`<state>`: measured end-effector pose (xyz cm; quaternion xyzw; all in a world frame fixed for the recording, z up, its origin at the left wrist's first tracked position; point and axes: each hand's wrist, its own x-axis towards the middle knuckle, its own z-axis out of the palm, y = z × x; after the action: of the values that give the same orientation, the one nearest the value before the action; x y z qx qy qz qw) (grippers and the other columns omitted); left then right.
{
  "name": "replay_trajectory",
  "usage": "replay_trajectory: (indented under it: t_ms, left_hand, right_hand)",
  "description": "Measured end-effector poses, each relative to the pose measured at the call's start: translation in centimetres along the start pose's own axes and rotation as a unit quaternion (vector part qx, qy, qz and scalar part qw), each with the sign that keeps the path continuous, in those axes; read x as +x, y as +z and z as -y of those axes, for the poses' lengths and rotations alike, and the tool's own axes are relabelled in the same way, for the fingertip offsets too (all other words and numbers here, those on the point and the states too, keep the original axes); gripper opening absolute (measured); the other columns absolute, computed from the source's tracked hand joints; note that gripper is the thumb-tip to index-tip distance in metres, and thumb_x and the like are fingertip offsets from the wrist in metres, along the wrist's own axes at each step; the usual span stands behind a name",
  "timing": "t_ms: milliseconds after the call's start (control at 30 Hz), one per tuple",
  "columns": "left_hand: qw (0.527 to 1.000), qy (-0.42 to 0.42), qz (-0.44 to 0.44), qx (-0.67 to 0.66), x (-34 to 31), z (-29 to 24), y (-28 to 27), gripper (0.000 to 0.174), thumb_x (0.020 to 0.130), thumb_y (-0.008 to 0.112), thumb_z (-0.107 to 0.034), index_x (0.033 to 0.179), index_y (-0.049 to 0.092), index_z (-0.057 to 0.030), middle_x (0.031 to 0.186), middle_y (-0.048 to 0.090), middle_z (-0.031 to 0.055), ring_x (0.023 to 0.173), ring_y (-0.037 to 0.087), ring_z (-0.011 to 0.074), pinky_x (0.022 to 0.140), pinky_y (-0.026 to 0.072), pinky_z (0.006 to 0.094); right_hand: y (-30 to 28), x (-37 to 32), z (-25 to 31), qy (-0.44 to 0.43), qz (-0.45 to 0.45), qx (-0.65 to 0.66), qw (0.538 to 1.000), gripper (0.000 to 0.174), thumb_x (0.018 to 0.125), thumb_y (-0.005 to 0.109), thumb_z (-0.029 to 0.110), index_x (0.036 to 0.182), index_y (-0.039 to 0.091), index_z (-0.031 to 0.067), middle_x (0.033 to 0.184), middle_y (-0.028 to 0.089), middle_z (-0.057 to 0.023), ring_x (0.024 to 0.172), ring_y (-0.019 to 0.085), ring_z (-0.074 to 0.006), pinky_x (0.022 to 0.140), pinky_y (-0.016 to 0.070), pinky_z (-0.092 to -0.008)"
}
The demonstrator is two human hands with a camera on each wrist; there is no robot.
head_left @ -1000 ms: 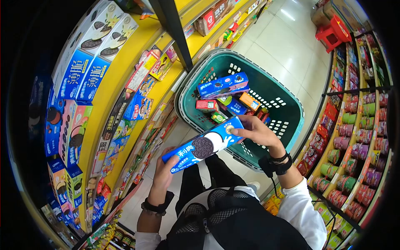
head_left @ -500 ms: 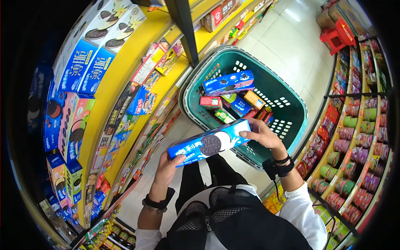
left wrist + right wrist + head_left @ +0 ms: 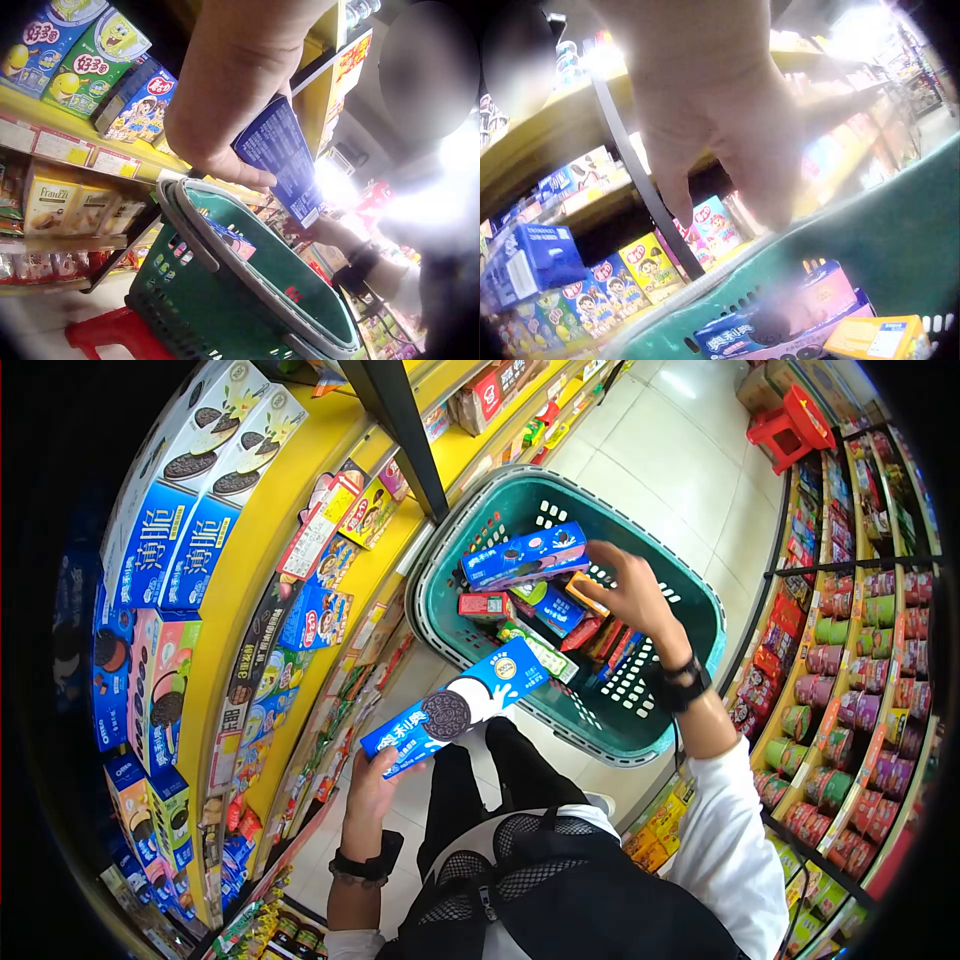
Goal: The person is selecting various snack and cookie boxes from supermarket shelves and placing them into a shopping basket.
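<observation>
In the head view a long blue cookie box (image 3: 447,708) slants in front of the green basket (image 3: 690,745), its near end pinched by the left hand (image 3: 374,788). The left wrist view shows that hand (image 3: 232,97) gripping the box (image 3: 283,161) by its edge. Over the basket the right hand (image 3: 637,596) holds nothing, its fingers spread and slightly bent. Below it lie a blue and pink cookie box (image 3: 524,557), a red box (image 3: 485,606), a green and white pack (image 3: 540,651) and an orange box (image 3: 877,337).
Yellow shelves (image 3: 262,490) of boxed snacks stand on the left, with a dark post (image 3: 400,435) beside the basket. Shelves of round tubs (image 3: 828,685) line the right side. A red stool (image 3: 792,430) stands farther along the tiled aisle (image 3: 672,460).
The right hand has let go of the box's far end and moved up over the basket. The left hand still holds the box, now lower and farther left.
</observation>
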<state>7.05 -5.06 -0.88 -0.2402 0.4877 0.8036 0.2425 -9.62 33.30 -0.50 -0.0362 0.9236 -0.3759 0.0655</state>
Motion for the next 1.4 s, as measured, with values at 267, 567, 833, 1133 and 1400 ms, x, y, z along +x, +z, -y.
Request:
replay_trajectory:
  t_ms: [267, 567, 833, 1133, 1400]
  left_hand:
    - [0.999, 0.016, -0.049, 0.000, -1.2, 0.1, -0.3, 0.047, 0.084, 0.058, -0.018, 0.126, 0.043, -0.0020, 0.114, 0.056, 0.0136, 0.098, 0.060, 0.0254, 0.075, 0.0544, 0.0407]
    - [0.997, 0.018, -0.080, 0.000, -2.4, -0.1, -1.0, 0.048, 0.082, 0.060, -0.017, 0.124, 0.045, 0.0004, 0.110, 0.059, 0.0134, 0.096, 0.061, 0.0242, 0.075, 0.0539, 0.0419]
    - [0.995, 0.034, -0.088, -0.032, -3.7, 1.3, -2.5, 0.047, 0.081, 0.062, -0.018, 0.120, 0.048, 0.0023, 0.106, 0.060, 0.0132, 0.094, 0.062, 0.0234, 0.075, 0.0544, 0.0409]
    - [0.992, 0.065, -0.078, -0.080, -6.5, 1.9, -2.8, 0.045, 0.082, 0.065, -0.022, 0.115, 0.051, 0.0056, 0.102, 0.062, 0.0138, 0.088, 0.063, 0.0204, 0.076, 0.0547, 0.0346]
    - [0.987, 0.108, -0.095, -0.068, -10.9, 3.3, -4.7, 0.045, 0.082, 0.067, -0.023, 0.115, 0.051, 0.0031, 0.104, 0.060, 0.0108, 0.091, 0.060, 0.0173, 0.078, 0.0523, 0.0318]
  right_hand:
    - [8.1, 9.4, -5.0, -0.105, 0.088, -0.288, 0.948, 0.072, 0.063, 0.077, 0.027, 0.124, 0.047, 0.0036, 0.121, 0.054, -0.0154, 0.112, 0.052, -0.0297, 0.096, 0.0408, -0.0388]
    - [10.1, 10.8, -5.9, -0.081, 0.156, -0.382, 0.907, 0.057, 0.062, 0.078, 0.027, 0.112, 0.055, 0.0124, 0.105, 0.059, -0.0082, 0.105, 0.055, -0.0247, 0.088, 0.0446, -0.0431]
    - [4.5, 8.6, -3.8, -0.024, 0.198, -0.223, 0.954, 0.052, 0.059, 0.075, 0.034, 0.100, 0.062, 0.0041, 0.084, 0.065, -0.0185, 0.081, 0.062, -0.0345, 0.075, 0.0492, -0.0406]
    - [1.9, 1.1, -0.8, 0.081, 0.182, 0.269, 0.942, 0.030, 0.081, 0.062, 0.019, 0.102, 0.056, -0.0021, 0.086, 0.060, -0.0055, 0.078, 0.056, -0.0114, 0.068, 0.0464, -0.0267]
    - [4.1, -11.2, 1.8, 0.148, 0.226, 0.462, 0.845, 0.053, 0.079, 0.060, 0.021, 0.125, 0.039, 0.0009, 0.097, 0.055, -0.0035, 0.077, 0.057, -0.0115, 0.065, 0.0488, -0.0254]
